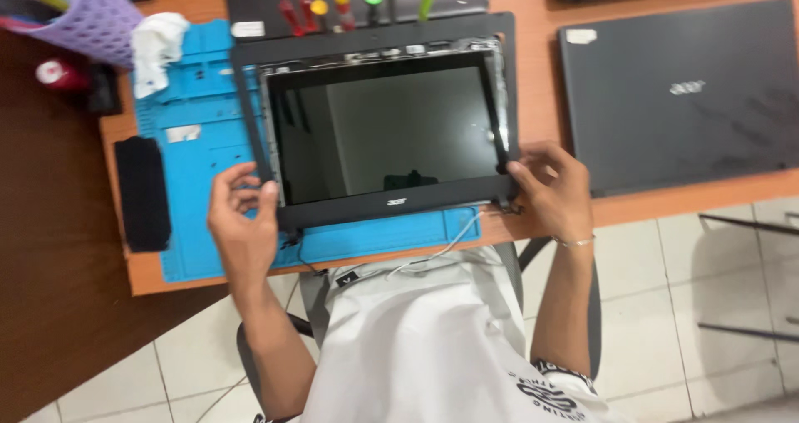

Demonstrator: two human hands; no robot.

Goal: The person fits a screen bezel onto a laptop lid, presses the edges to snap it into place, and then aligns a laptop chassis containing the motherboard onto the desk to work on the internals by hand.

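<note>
A laptop screen panel (pixel 383 132) with a loose black bezel frame (pixel 374 34) lies on a blue repair mat (pixel 200 153). My left hand (pixel 241 219) grips the panel's lower left corner, thumb and fingers pinching the bezel edge. At the lower right corner my right hand (pixel 553 190) holds the bezel by the hinge. Thin cables (pixel 441 248) trail from the panel's bottom edge toward my lap.
A closed dark laptop (pixel 682 90) lies to the right on the wooden table (pixel 533 82). Several screwdrivers (pixel 333 7) with coloured handles stand behind the panel. A purple basket (pixel 83 15), a white cloth (pixel 156 44) and a black pad (pixel 143 192) are at left.
</note>
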